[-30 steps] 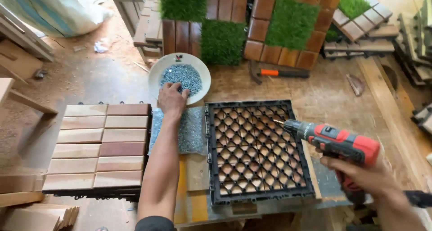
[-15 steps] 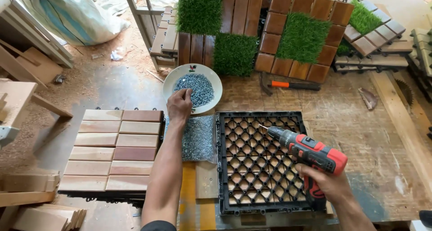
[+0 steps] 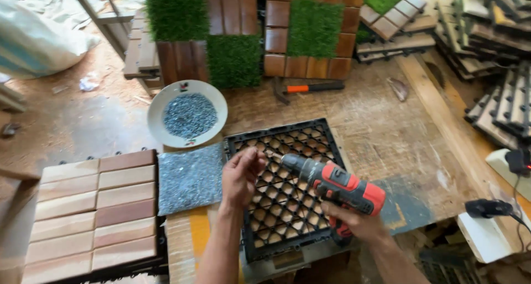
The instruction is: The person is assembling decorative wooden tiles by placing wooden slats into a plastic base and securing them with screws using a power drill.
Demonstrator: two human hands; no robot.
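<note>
Here the right hand point(image 3: 354, 220) is wrapped closed around the grip of a red-and-black cordless drill point(image 3: 337, 187), which lies nearly level over the black plastic grid tile point(image 3: 287, 190), its nose aimed toward ten o'clock. The left hand point(image 3: 241, 176) meets it there, fingers curled and pinched at the bit; something small, probably a screw, may sit between the fingertips, but it is too small to tell. Holding the drill low and sideways puts the tip within reach of the other hand. The grid tile lies underside up at the centre of the bench point(image 3: 387, 134), so its lattice is exposed. At about ten o'clock from the tile stands a white bowl of screws point(image 3: 188, 115), with a clear bag of screws point(image 3: 189, 178) just beside the tile at nine o'clock, both close to the left hand. Farther toward nine lies a finished wooden deck tile point(image 3: 94, 206), slats up. At twelve o'clock an orange-handled hammer point(image 3: 307, 88) rests before stacked grass-and-wood tiles point(image 3: 249, 35).
</note>
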